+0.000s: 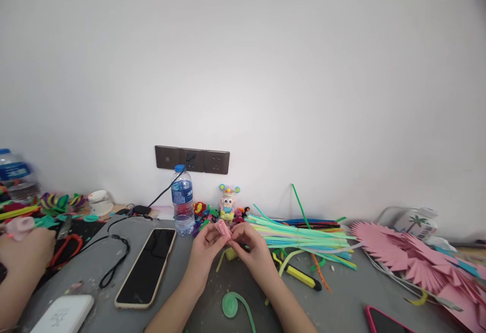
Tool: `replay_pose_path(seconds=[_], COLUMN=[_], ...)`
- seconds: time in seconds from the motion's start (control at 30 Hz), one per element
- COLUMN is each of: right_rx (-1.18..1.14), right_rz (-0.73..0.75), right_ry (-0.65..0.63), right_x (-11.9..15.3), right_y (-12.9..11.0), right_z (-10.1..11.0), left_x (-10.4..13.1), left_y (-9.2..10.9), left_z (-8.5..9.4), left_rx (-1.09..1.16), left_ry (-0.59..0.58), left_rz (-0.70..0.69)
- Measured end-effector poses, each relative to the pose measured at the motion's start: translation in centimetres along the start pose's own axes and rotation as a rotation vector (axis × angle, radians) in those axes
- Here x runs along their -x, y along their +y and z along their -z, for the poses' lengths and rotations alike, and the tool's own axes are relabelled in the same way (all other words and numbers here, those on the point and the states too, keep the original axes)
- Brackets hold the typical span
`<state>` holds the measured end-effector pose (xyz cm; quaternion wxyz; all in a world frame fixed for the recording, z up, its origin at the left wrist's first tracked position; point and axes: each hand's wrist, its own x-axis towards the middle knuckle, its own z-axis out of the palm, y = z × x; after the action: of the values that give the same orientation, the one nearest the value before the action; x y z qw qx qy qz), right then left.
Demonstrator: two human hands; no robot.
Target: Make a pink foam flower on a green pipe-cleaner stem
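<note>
Pink piece (224,230): pinched in a two-handed grip, your left hand (206,249) at its 8 o'clock, right hand (249,244) at its 4. Long axis reads roughly 10-to-4. Green coil (230,304): bench (322,310), 6 o'clock.

A smartphone in a pale case (147,267) lies near a white power bank (64,315). A blue-capped water bottle (183,201) stands before dark wall sockets (197,163); a palm-tree-printed carton (416,222) rests near the wall at right.
</note>
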<state>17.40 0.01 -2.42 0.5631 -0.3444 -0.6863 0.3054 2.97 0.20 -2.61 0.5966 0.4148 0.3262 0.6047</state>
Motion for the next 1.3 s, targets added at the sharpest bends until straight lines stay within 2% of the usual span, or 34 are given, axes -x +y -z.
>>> replay_pose_path(seconds=[0.23, 0.47, 1.07, 1.3], right_rx=[0.007, 0.097, 0.081, 0.095], right_rz=[-0.017, 0.053, 0.027, 0.056], right_ry=[0.022, 0.02, 0.004, 0.004], right_x=[0.1, -0.1, -0.1, -0.1], right_y=[-0.6, -1.1, -1.6, -1.8], right_z=[0.0, 0.4, 0.5, 0.3], left_x=[0.2, 0.4, 0.4, 0.4], left_y=[0.2, 0.1, 0.7, 0.8], left_z=[0.1, 0.0, -0.2, 0.3], left_rx=[-0.066, -0.136, -0.252, -0.42], left_ry=[-0.003, -0.058, -0.143, -0.174], left_rz=[-0.029, -0.044, -0.2, -0.273])
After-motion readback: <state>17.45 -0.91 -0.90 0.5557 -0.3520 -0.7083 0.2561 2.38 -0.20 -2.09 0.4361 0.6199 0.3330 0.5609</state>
